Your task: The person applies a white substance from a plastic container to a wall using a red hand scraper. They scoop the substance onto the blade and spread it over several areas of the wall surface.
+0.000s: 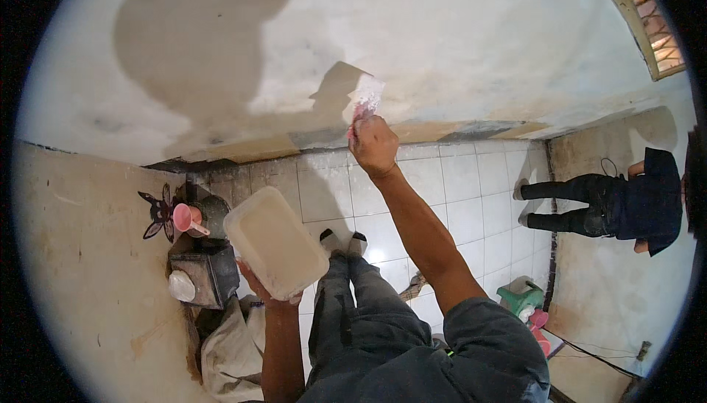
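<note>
My right hand [375, 145] is closed around the reddish handle of a putty knife [366, 92]. Its broad blade, smeared with white paste, is up at the pale wall [471, 50]; whether the edge touches is hard to tell. Lower and to the left, my left hand [259, 285] grips a rectangular plastic tub [297, 228] from below and the side, with most of the fingers hidden behind it. Inside the tub lies a cream-white layer [276, 245].
White floor tiles [460, 182] spread under my feet. At left stand a dark box [210, 278], a pink dipper [188, 217] and a pale sack [232, 348]. Another person [611, 204] stands at the right wall, near a green plastic stool [521, 298]. A window frame [644, 24] is upper right.
</note>
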Available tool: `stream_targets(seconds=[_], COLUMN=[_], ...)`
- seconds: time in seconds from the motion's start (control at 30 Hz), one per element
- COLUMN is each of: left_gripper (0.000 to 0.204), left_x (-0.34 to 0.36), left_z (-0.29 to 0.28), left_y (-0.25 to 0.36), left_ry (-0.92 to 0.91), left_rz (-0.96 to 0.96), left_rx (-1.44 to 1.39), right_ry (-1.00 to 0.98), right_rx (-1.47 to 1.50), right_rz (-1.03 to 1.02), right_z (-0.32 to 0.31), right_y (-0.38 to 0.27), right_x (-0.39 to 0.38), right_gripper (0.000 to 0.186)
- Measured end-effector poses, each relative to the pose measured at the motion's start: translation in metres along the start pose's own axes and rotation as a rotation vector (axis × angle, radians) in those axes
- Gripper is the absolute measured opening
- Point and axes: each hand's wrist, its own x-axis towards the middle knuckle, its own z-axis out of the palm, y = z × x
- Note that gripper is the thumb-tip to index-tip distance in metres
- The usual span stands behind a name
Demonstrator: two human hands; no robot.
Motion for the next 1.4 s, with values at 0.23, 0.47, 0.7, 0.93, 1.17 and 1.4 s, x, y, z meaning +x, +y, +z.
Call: stream_targets(seconds=[0.23, 0.47, 0.7, 0.93, 1.17, 1.4], left_gripper=[0.089, 0.089, 0.072, 0.082, 0.082, 0.073], left_x=[-0.008, -0.017, -0.006, 0.001, -0.006, -0.005], left_z=[-0.021, -0.023, -0.023, 0.007, 0.005, 0.032], left_y=[-0.005, -0.005, -0.013, -0.032, -0.037, -0.051], left_ry=[0.037, 0.059, -0.025, 0.075, 0.108, 0.014], left_rz=[-0.041, 0.294, 0.116, 0.035, 0.053, 0.037], left_rx=[-0.021, 1.074, 0.42, 0.179, 0.069, 0.174], right_ry=[-0.271, -0.077, 0.586, 0.124, -0.054, -0.418], right_rx=[-0.294, -0.025, 0.771, 0.436, -0.194, -0.168], right_rz=[-0.209, 0.366, 0.982, 0.421, -0.116, -0.124], right_z=[0.066, 0.038, 0.048, 0.05, 0.051, 0.044], right_y=[0.096, 0.092, 0.08, -0.014, 0.056, 0.12], right_x=[-0.008, -0.094, 0.027, 0.04, 0.048, -0.062], right_gripper=[0.023, 0.017, 0.012, 0.016, 0.012, 0.021])
